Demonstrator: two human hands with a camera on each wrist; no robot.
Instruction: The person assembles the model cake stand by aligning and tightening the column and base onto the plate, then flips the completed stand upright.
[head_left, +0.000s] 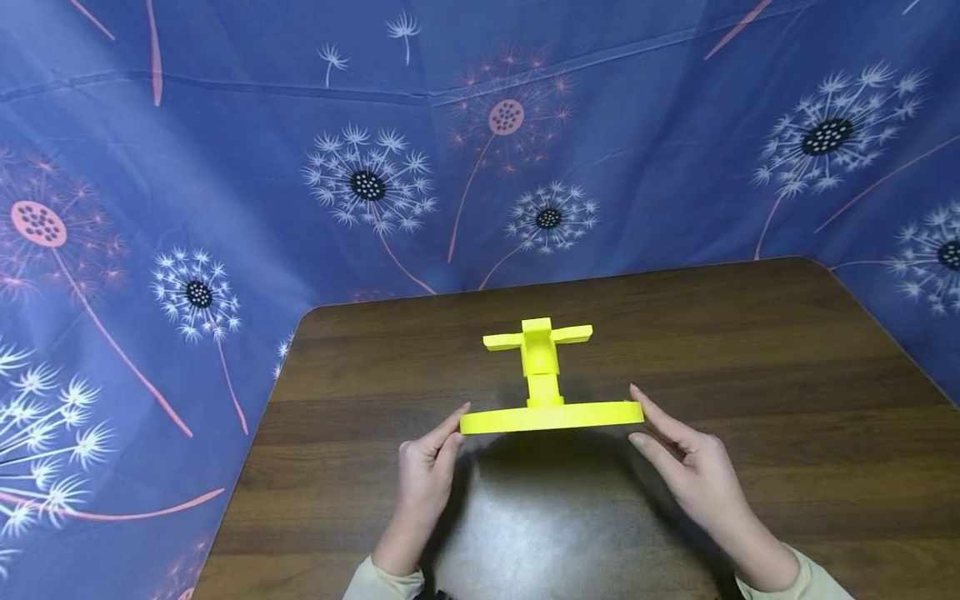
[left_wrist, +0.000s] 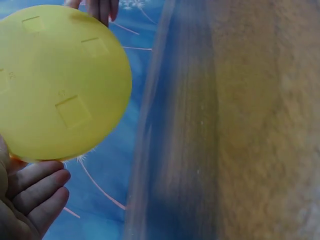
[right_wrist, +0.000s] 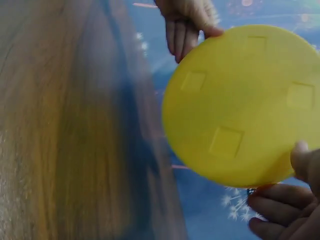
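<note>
A bright yellow stand, seen from the front in the head view, has a round disc base [head_left: 551, 417] with a short post [head_left: 542, 367] rising from it. Two flat arms stick out sideways near the post's top. My left hand [head_left: 427, 475] pinches the disc's left edge between thumb and fingers. At the opposite edge, my right hand [head_left: 697, 475] grips the rim the same way. Both wrist views show the disc's underside [left_wrist: 95, 65] [right_wrist: 250, 110], smooth with several shallow square recesses; the post is hidden there. The stand is held above the table, its base roughly level.
A dark brown wood-grain table [head_left: 360, 358] lies below, with a bright glare patch near its front. Behind and to the left hangs a blue cloth [head_left: 637, 167] printed with white and pink dandelions, meeting the table's back edge.
</note>
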